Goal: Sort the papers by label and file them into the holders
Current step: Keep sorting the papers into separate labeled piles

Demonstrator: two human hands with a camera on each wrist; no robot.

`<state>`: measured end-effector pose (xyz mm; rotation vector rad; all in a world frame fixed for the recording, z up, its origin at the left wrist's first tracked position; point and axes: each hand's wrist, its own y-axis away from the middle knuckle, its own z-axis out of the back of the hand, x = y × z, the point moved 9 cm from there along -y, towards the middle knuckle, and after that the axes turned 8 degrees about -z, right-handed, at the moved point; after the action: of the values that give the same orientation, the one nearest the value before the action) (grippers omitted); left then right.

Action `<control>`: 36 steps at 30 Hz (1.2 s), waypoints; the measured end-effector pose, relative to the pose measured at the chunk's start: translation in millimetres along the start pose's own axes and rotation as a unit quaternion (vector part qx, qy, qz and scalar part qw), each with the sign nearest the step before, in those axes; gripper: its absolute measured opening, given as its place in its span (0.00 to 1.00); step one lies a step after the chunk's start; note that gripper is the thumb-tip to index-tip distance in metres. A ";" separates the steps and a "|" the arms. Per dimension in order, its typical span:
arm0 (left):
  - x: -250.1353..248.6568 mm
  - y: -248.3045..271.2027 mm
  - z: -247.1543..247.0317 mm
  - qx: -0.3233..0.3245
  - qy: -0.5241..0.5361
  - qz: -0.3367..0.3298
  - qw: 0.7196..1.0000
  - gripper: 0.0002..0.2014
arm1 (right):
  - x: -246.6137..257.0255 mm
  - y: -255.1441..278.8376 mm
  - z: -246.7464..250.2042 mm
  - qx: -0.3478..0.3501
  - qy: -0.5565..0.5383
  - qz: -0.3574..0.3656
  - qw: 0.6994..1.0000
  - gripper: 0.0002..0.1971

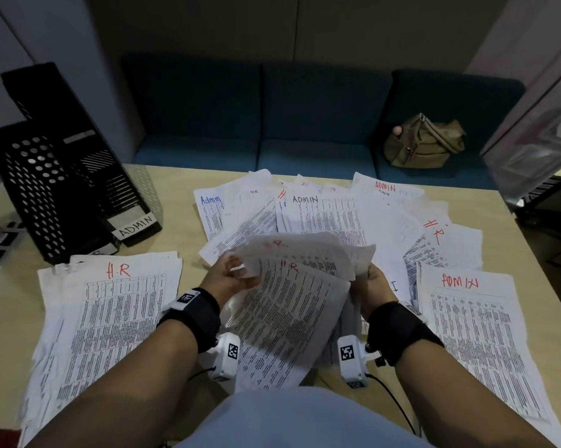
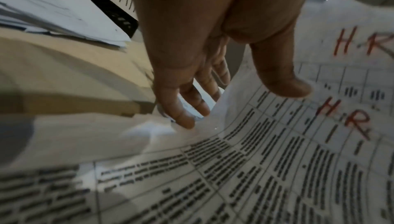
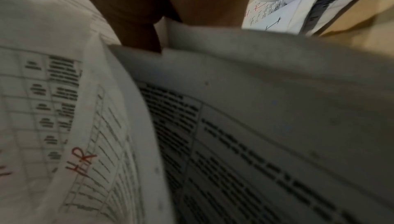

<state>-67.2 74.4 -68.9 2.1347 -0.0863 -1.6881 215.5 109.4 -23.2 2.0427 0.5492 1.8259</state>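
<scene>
I had a few H.R sheets (image 1: 292,305) lifted off the table (image 1: 175,202), left hand (image 1: 230,279) pinching the left edge and right hand (image 1: 371,286) gripping the right, fanned so I could read labels before dropping them on the near-left H.R pile (image 1: 117,318)

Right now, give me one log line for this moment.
phase: sorting | left hand: holds HR sheets | right hand: holds same sheets | HR pile: left | ADMIN pile: right
</scene>
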 end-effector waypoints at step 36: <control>1.5 6.2 0.1 -0.050 0.074 -0.038 0.995 0.10 | -12.5 -2.3 -11.6 0.012 0.147 0.023 0.989 0.50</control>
<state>-65.6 68.3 -68.1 2.2042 0.1225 -1.5345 202.6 105.2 -33.8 1.8239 0.6093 2.1747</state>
